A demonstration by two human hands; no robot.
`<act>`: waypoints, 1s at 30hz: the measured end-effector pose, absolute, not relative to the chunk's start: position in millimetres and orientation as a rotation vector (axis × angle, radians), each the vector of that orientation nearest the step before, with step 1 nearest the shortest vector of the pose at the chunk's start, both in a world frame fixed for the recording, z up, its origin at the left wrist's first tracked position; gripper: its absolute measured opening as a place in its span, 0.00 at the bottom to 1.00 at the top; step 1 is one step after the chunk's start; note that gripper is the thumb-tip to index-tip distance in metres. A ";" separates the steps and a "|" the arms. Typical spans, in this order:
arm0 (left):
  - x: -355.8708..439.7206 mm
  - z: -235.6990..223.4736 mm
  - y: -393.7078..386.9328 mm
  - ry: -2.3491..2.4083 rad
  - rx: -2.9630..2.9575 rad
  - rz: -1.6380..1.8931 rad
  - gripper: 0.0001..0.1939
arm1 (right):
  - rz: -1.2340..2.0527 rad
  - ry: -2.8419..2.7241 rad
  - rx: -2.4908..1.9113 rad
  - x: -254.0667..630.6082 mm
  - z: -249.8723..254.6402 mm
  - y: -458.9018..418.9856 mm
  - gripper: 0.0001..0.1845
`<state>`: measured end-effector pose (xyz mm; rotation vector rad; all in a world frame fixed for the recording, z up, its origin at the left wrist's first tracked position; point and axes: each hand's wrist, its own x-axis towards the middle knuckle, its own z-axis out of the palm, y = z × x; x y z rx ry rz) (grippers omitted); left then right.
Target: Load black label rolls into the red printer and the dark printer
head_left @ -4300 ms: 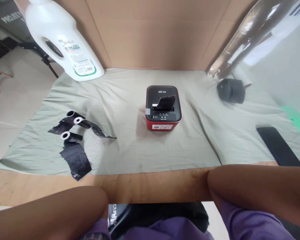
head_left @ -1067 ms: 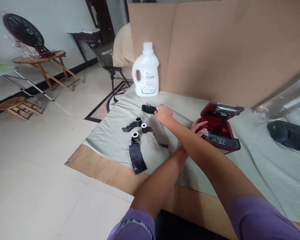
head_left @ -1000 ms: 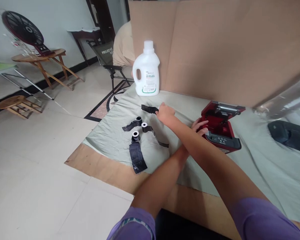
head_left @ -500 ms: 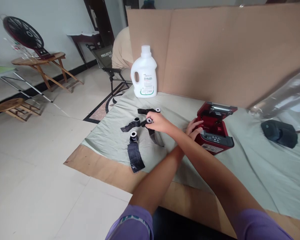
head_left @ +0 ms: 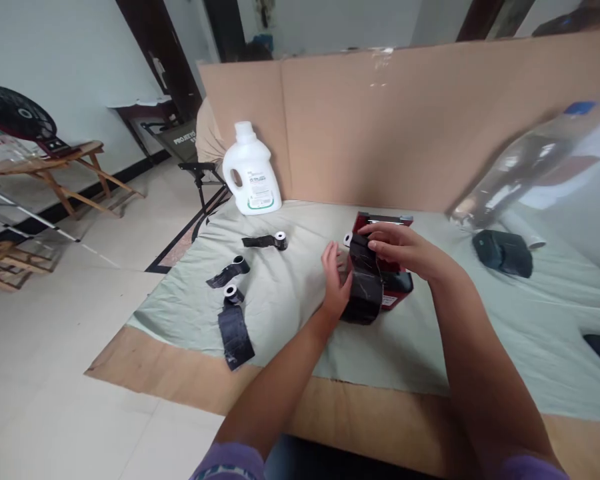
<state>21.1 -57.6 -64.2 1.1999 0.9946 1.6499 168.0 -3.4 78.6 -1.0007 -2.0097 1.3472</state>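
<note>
My right hand [head_left: 397, 247] pinches a black roll [head_left: 361, 248] with a white core, held over a red printer-like machine [head_left: 391, 300]. A wide black strip hangs from this roll in front of the machine and hides much of it. My left hand [head_left: 336, 283] is at the machine's left side, close to the hanging strip, with its fingers stretched up; whether it touches either is unclear. Farther left on the cloth lie three more black rolls with loose tails: a back one [head_left: 280, 241], a middle one [head_left: 240, 265] and a front one [head_left: 233, 295].
A white detergent jug [head_left: 254, 177] stands at the back left before a cardboard screen [head_left: 370, 133]. To the right are a clear plastic bottle [head_left: 525, 167] and a dark object [head_left: 503, 253]. Pale green cloth [head_left: 290, 300] covers the wooden board [head_left: 180, 353].
My right hand has carried one black roll from the left group rightward to the machine, uncrossing my arms. My left hand has shifted along the machine's side. The view has turned right.
</note>
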 end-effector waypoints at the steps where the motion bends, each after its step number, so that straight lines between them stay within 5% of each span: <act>1: 22.7 -66.2 -62.0 1.037 1.302 1.720 0.42 | 1.292 -2.086 -1.049 176.7 79.7 0.9 0.21; 7: 32.7 -74.3 -80.0 1.223 1.989 1.693 0.40 | 0.863 -2.380 -1.483 191.5 67.8 14.0 0.18; 14: 31.6 -64.6 -84.4 1.380 2.146 1.628 0.14 | 0.664 -2.421 -1.598 188.8 55.4 17.0 0.17; 24: 37.9 -59.5 -81.1 1.410 2.293 1.673 0.11 | 0.298 -2.474 -1.823 169.8 43.9 10.0 0.17; 30: 38.0 -58.4 -84.6 1.429 2.364 1.676 0.09 | 0.842 -2.360 -1.552 205.0 62.5 22.4 0.10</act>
